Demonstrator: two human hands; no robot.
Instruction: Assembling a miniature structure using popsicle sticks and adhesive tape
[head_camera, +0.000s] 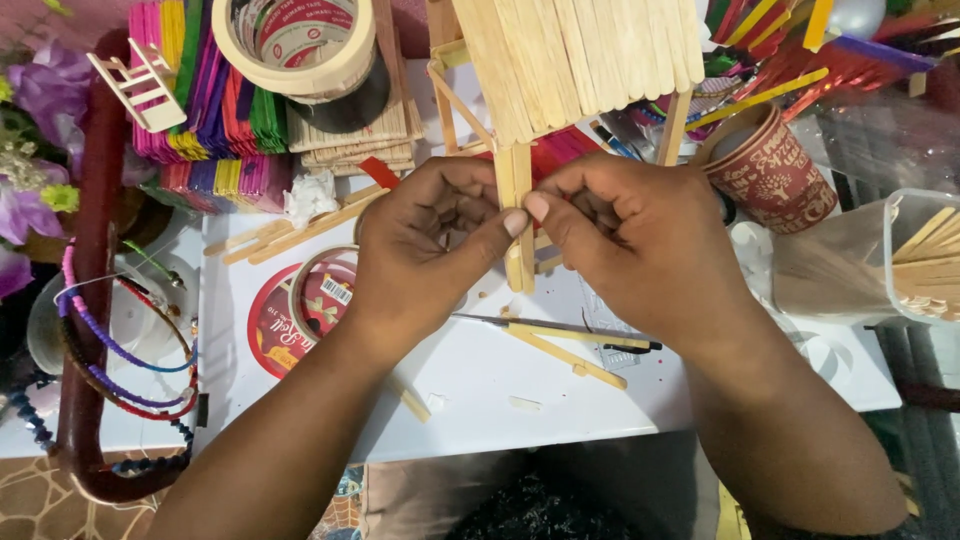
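Your hands pinch pale, unpainted wooden sticks (516, 215), the same bare wood tone as the slatted roof (580, 55) above. Behind them you have stacked sticks (200, 100) in pink, purple, green, yellow and orange. The tape roll (300, 45) is cream with red print inside. Your cup (772, 172) is dark red with a white pattern. The board (480, 390) is white. The beads (110, 340) run purple, pink and red.

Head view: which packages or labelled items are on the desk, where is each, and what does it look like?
Tape roll: top, on coloured sticks; cream ring, red-and-white core label.
Round lid: beside left hand; red, barcode sticker.
Paper cup: beyond right hand; dark red, pale print.
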